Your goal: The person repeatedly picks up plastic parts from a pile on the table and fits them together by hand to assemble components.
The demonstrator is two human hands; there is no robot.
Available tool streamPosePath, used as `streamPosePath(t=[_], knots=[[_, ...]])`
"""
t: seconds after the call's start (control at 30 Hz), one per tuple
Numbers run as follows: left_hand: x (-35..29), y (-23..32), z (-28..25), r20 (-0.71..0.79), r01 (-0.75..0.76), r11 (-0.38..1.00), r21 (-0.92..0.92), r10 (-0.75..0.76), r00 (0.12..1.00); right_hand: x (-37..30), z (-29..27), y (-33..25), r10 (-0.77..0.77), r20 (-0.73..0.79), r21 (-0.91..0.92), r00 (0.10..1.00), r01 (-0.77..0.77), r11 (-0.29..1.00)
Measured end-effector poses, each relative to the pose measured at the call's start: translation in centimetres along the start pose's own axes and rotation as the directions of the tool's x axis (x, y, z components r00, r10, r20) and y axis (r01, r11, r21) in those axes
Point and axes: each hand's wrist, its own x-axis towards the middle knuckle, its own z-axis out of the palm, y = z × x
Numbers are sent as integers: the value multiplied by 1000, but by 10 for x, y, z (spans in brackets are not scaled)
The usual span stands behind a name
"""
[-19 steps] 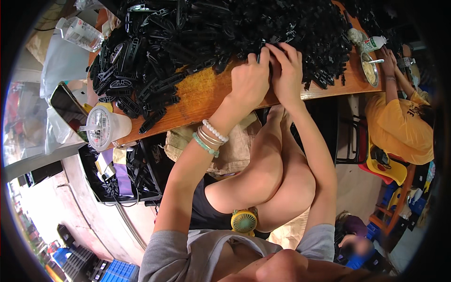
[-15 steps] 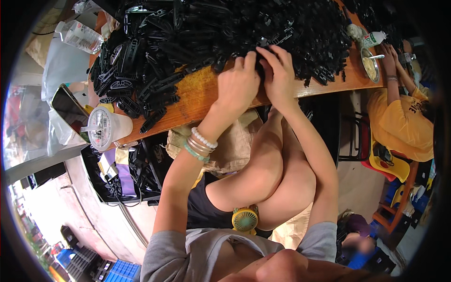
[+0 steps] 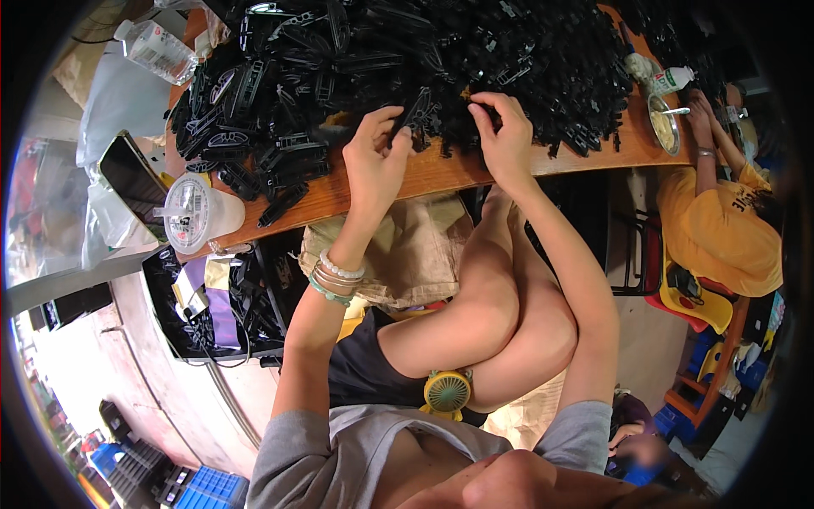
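Note:
Over the near edge of the wooden table, my left hand (image 3: 376,165) pinches a slim black plastic part (image 3: 417,110) between thumb and fingers. Its far end lies against the heap behind, so its full outline is hard to make out. My right hand (image 3: 507,146) hovers a little to the right, thumb and forefinger apart, with nothing visible between them. Before both hands spreads a big heap of small black plastic parts (image 3: 543,64). Larger, longer black plastic pieces (image 3: 246,89) with slots lie at the heap's left.
On the left stand a lidded plastic cup (image 3: 203,216), a phone (image 3: 131,178) and a clear bottle (image 3: 157,51). A metal bowl with a spoon (image 3: 663,127) sits at the right, near a co-worker in orange (image 3: 721,225). A black bin (image 3: 212,305) is below the table's left; a small green-yellow fan (image 3: 447,392) rests at my lap.
My hands were close together at the table edge and have parted. The left moved left with the black part; the right turned its fingers outward and opened.

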Motion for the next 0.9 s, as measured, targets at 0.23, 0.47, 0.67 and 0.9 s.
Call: streamPosePath(t=[0.23,0.47,0.67,0.9], knots=[[1,2,-9,67,65,992,-110,-58,996,-4,-2,-7,-137,70,-163,988,147,976],[3,7,-17,150,114,975,-188,-86,985,-13,-23,-14,-228,244,-286,943,295,912],[4,2,-17,193,120,914,-388,-47,980,-8,-10,-22,-250,239,-340,938,322,884],[1,0,-25,236,227,724,-651,-92,968,9,-19,-18,-154,342,-267,927,253,930]])
